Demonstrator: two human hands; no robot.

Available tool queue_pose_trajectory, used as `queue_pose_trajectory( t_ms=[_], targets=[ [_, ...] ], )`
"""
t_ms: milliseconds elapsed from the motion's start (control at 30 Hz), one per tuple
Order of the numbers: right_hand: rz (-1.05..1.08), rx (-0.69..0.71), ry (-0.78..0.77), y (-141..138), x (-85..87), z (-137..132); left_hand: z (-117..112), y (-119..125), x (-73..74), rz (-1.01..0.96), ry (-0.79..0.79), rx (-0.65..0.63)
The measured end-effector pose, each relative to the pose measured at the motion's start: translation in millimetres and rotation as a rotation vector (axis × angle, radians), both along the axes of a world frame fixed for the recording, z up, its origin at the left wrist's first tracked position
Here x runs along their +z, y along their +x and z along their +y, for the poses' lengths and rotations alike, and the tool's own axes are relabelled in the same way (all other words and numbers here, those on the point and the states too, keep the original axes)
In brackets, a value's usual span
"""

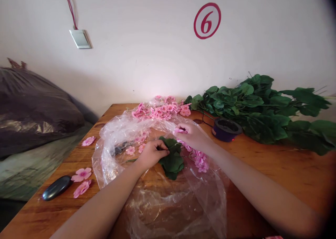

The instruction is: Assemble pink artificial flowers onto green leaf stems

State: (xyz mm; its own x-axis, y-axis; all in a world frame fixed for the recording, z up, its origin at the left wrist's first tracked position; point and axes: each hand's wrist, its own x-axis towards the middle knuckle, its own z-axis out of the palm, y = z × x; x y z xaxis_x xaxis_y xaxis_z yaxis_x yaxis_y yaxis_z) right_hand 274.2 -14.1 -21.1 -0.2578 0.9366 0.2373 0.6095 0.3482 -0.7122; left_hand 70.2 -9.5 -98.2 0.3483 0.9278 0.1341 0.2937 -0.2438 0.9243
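Plastic bag [168, 211] — green leaves [170, 163] under left hand [152, 154], pink blossom [180, 130] in right hand [193, 137]

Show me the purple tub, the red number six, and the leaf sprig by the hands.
Purple tub [223, 135]: head view, side wall.
Red number six [206, 22]: head view, numeral's middle.
Leaf sprig [172, 163]: head view, central leaf.
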Motion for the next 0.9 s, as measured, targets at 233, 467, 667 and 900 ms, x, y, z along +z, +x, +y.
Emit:
queue_pose_trajectory(
  t_ms=[233,467,667,900],
  targets=[
    [0.031,0.013,-0.031,-1,2.0,-3,-3,1,5.2,0.032,0.007,0.021],
    [-0.003,-0.001,0.018,1,-4.3,3,-2,0,2.3,0.019,0.008,0.026],
    [-0.009,-0.018,0.07,1,-11.7,9,1,-2,-1.9,0.019,0.02,0.003],
    [-0.003,-0.036,0.081,2,-13.8,9,1,-2,-3.7,0.015,0.031,-0.008]
  ],
)
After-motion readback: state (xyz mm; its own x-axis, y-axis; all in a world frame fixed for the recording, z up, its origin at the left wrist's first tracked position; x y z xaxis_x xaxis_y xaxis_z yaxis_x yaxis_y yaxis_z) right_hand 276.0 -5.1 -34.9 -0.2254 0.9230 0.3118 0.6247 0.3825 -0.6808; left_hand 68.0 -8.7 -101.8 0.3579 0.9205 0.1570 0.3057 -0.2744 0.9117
